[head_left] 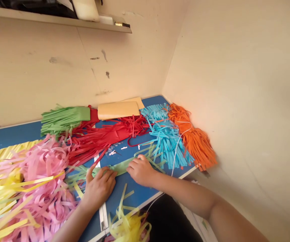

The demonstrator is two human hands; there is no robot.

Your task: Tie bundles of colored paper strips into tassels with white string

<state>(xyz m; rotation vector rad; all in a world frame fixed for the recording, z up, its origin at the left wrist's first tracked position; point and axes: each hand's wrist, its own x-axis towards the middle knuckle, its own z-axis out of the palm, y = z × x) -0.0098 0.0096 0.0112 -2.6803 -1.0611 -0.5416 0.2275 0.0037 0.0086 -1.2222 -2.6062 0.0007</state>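
Observation:
A light green strip of fringed tissue paper (122,167) lies flat across the blue table (124,191), its cut ends spreading out at both sides. My left hand (99,185) rests on its left part, fingers stretched out and lying flat. At the strip's right part, my right hand (141,170) has its fingers curled and pressed together on the paper's edge. Just beyond the strip is a heap of red fringed paper (112,134). A bunch of yellow fringed paper (131,227) hangs at the table's front edge, below my hands.
Pink fringes (46,161) and yellow fringes (1,198) pile up on the left. Green fringed paper (66,117) and a folded tan sheet (118,110) lie at the back. Blue fringes (169,141), orange fringes (197,144) and a white cord (176,148) are on the right.

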